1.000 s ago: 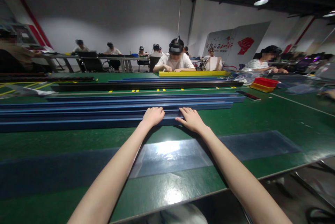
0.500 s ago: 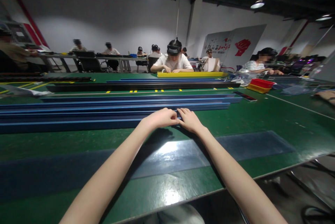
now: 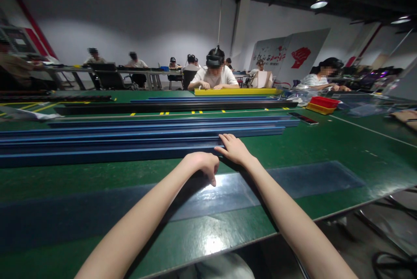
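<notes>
My right hand [image 3: 233,148] lies with its fingers stretched out over the right end of the nearest long blue channel strip [image 3: 97,155]. Below and to the left of it, my left hand [image 3: 206,165] hangs closed, its fingers bent down and pressed together; whatever it may hold is too small or hidden to make out. Under both forearms a long clear plastic sheet [image 3: 293,183] lies flat along the front of the table. Just behind the nearest strip, more blue strips [image 3: 254,131] run side by side.
Farther back on the green table [image 3: 325,148] are a black strip [image 3: 179,107], a phone [image 3: 302,117] and red and yellow trays [image 3: 322,104]. A co-worker [image 3: 213,74] sits opposite behind a yellow strip [image 3: 234,91]. The table's front edge runs close below my arms.
My left hand has moved down and slightly left, away from the strip's end and my right hand, to above the clear sheet. My right hand stays at the strip.
</notes>
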A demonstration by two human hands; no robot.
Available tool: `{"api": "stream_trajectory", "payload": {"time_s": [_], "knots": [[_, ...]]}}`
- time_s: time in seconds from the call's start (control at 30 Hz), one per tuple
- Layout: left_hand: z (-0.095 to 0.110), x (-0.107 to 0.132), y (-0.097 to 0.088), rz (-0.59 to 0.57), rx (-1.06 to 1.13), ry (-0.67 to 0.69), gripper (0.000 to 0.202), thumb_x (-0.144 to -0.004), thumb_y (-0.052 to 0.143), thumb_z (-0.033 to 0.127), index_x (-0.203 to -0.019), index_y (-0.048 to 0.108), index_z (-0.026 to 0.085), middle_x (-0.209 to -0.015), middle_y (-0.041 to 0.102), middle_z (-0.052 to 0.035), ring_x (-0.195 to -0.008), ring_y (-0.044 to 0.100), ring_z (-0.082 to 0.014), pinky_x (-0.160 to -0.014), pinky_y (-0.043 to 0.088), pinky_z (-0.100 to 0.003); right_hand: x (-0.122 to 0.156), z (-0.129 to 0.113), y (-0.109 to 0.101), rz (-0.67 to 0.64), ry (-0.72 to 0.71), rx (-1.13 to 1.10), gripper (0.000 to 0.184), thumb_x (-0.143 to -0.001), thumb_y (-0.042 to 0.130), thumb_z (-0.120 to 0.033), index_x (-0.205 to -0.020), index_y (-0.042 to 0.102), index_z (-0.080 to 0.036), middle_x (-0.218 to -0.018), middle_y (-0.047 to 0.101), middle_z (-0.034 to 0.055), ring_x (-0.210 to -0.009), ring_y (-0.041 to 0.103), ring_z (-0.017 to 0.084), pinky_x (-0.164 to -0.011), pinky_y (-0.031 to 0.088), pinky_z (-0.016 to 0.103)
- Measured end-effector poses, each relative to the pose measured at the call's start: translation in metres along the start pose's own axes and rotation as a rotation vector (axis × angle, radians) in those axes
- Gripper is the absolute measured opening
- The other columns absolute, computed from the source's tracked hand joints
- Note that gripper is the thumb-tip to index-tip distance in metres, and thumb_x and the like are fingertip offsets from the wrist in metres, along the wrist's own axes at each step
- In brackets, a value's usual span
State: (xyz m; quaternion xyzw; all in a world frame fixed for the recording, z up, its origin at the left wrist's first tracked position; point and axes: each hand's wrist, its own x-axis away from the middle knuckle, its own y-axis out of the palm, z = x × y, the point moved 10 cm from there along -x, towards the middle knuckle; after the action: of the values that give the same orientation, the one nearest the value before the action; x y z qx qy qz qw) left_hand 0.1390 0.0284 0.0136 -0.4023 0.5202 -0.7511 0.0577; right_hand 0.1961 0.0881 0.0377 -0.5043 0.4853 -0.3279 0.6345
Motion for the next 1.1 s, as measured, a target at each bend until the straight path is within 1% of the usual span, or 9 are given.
{"api": "stream_trajectory", "payload": {"time_s": [0.13,0.4,0.53,0.6,0.67,0.77,0.87,1.0,1.1], "knots": [[-0.003,-0.003,0.0,0.02,0.037,0.01,0.039,-0.06,0.069,0.042,-0.087,0.069,0.014,-0.085,0.068,-0.0083,-0.07,0.06,-0.0193,-0.058,0.043,-0.025,0.001,0.0,0.0,-0.005,0.003,-0.009,0.065,-0.086,0.031,-0.056,-0.134,0.037,-0.012,-0.13,0.046,0.0142,-0.119,0.037,0.024,-0.093,0.035,0.036],[-0.01,-0.005,-0.003,0.09,0.189,0.059,0.01,-0.062,0.066,0.022,-0.07,0.069,0.016,-0.066,0.067,-0.0019,-0.063,0.058,-0.0144,-0.054,0.04,-0.021,0.001,0.0,-0.001,0.001,0.003,-0.001,0.065,-0.086,0.032,-0.055,-0.134,0.037,-0.011,-0.13,0.046,0.0144,-0.12,0.037,0.024,-0.092,0.036,0.036],[-0.018,-0.001,-0.007,0.107,0.215,0.033,0.007,-0.066,0.06,0.017,-0.068,0.067,0.016,-0.061,0.065,-0.0004,-0.06,0.058,-0.0124,-0.054,0.04,-0.02,0.003,0.001,-0.003,-0.001,-0.009,0.002,0.06,-0.089,0.029,-0.052,-0.133,0.039,-0.014,-0.135,0.042,0.0128,-0.123,0.036,0.023,-0.095,0.032,0.036],[-0.024,0.002,-0.014,0.157,0.22,0.013,0.008,-0.067,0.058,0.018,-0.067,0.065,0.016,-0.061,0.065,-0.0003,-0.059,0.058,-0.0119,-0.054,0.04,-0.019,0.005,0.004,-0.01,0.029,-0.003,0.011,0.055,-0.09,0.027,-0.05,-0.13,0.042,-0.016,-0.136,0.042,0.0116,-0.123,0.036,0.022,-0.095,0.031,0.036],[-0.028,0.006,-0.023,0.223,0.224,0.008,0.009,-0.069,0.056,0.017,-0.067,0.064,0.016,-0.06,0.064,-0.0001,-0.058,0.057,-0.0113,-0.054,0.04,-0.019,0.008,0.009,-0.021,0.084,0.014,0.022,0.05,-0.091,0.025,-0.047,-0.125,0.048,-0.017,-0.131,0.047,0.0108,-0.118,0.041,0.022,-0.093,0.031,0.034],[-0.036,0.016,-0.038,0.337,0.236,-0.017,0.01,-0.07,0.053,0.016,-0.069,0.063,0.016,-0.06,0.063,0.001,-0.059,0.057,-0.0102,-0.055,0.04,-0.018,0.012,0.014,-0.04,0.183,0.044,0.034,0.045,-0.093,0.024,-0.042,-0.114,0.056,-0.018,-0.117,0.057,0.01,-0.106,0.048,0.021,-0.087,0.031,0.033],[-0.046,0.026,-0.052,0.455,0.234,-0.074,0.011,-0.072,0.053,0.018,-0.075,0.063,0.017,-0.063,0.064,0.0009,-0.061,0.057,-0.0109,-0.055,0.039,-0.018,0.015,0.011,-0.055,0.263,0.038,0.025,0.042,-0.093,0.025,-0.039,-0.106,0.058,-0.017,-0.106,0.062,0.0093,-0.099,0.05,0.021,-0.085,0.029,0.032],[-0.06,0.038,-0.068,0.625,0.189,-0.142,0.014,-0.074,0.053,0.023,-0.081,0.065,0.018,-0.072,0.066,-0.0014,-0.069,0.058,-0.0145,-0.058,0.039,-0.021,0.019,-0.003,-0.064,0.329,-0.022,-0.011,0.039,-0.092,0.028,-0.037,-0.107,0.057,-0.016,-0.108,0.061,0.0094,-0.101,0.049,0.02,-0.088,0.028,0.032],[-0.068,0.042,-0.075,0.709,0.168,-0.176,0.017,-0.075,0.052,0.026,-0.083,0.066,0.02,-0.08,0.067,-0.0025,-0.076,0.058,-0.0165,-0.063,0.041,-0.022,0.02,-0.016,-0.065,0.341,-0.087,-0.041,0.038,-0.092,0.029,-0.036,-0.112,0.055,-0.015,-0.115,0.058,0.0102,-0.106,0.048,0.021,-0.09,0.029,0.033]]}}
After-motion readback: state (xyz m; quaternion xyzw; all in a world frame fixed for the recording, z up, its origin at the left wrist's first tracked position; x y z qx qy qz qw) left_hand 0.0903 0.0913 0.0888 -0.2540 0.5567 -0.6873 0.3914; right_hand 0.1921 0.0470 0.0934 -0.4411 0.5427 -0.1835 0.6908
